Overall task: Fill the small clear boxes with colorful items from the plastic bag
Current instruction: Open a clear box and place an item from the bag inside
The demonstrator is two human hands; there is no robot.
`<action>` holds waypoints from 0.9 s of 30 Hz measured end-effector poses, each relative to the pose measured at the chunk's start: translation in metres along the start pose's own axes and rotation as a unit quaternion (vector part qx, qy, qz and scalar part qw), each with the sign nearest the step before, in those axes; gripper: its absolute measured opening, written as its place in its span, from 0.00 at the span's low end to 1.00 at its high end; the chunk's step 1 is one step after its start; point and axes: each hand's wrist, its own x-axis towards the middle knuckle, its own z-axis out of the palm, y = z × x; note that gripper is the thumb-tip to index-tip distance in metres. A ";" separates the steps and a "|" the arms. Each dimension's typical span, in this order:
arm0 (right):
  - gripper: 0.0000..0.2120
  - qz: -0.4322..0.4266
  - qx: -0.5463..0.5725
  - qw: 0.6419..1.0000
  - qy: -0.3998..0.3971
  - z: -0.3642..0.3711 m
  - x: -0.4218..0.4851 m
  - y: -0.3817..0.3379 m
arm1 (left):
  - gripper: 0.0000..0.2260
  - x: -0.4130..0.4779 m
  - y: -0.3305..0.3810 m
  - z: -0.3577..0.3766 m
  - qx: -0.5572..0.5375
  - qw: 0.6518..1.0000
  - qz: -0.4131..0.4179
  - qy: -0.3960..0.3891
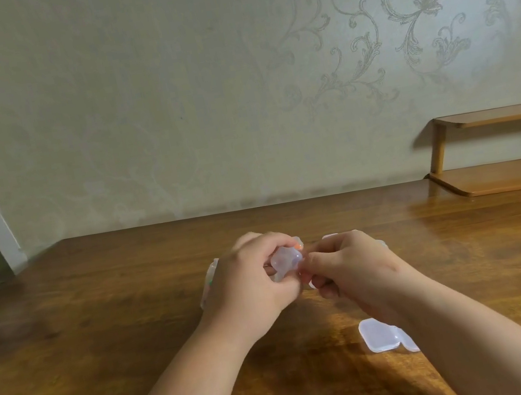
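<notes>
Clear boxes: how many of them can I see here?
2 for sure: one box held in the left hand, the right hand pinching its edge; another box lying on the table beside the right forearm. Clear bits behind the hands may be more.

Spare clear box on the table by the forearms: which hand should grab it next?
Probably right. The spare box lies beside the right forearm, near the right hand, which only pinches the edge of the held box. The left hand grips that box and would have to cross over.
</notes>
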 end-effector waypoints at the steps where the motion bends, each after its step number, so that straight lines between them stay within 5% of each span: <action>1: 0.08 -0.003 -0.017 1.000 0.002 0.001 0.000 0.000 | 0.19 0.000 0.002 0.000 0.000 1.000 0.005 0.003; 14: 0.08 0.008 -0.102 0.993 0.067 -0.004 0.002 -0.003 | 0.14 0.003 0.000 -0.005 -0.066 0.997 -0.044 0.003; 18: 0.06 -0.005 -0.070 0.996 0.058 -0.005 0.004 -0.002 | 0.13 0.003 0.002 -0.011 -0.151 0.985 -0.073 -0.030; 27: 0.03 -0.128 0.110 0.980 0.105 -0.012 0.005 -0.005 | 0.14 0.005 -0.001 -0.009 -0.108 0.991 -0.084 -0.008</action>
